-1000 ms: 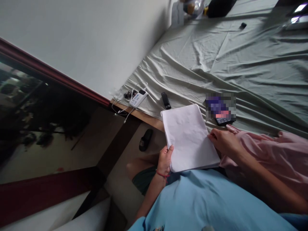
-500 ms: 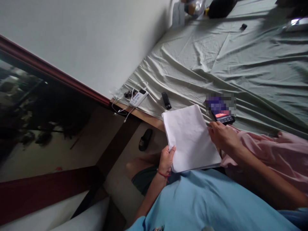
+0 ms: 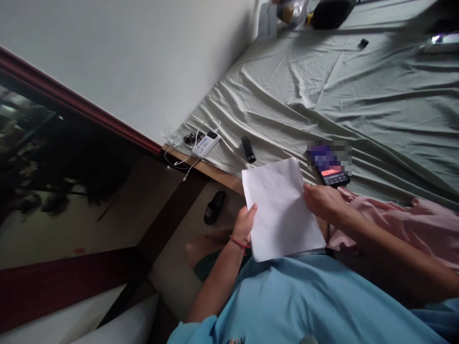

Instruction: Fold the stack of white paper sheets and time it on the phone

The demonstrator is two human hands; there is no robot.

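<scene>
A stack of white paper (image 3: pixel 281 210) rests on my lap at the edge of the bed. My left hand (image 3: pixel 244 223), with a red thread round the wrist, grips the stack's left edge, thumb on top. My right hand (image 3: pixel 322 201) is closed on the right edge of the sheets, fingers curled over the paper. A phone (image 3: pixel 332 174) with a lit screen lies on the sheet just beyond my right hand.
A grey-green bedsheet (image 3: pixel 358 95) covers the bed. On it lie a small black device (image 3: pixel 247 149), a white power bank (image 3: pixel 205 144) with cables, and pink cloth (image 3: pixel 394 224) by my right arm. A black slipper (image 3: pixel 213 208) sits on the floor. A white wall rises at left.
My left hand has slid up the left edge of the stack, and the paper has lifted and tilted a little. My right hand has moved slightly up along the right edge.
</scene>
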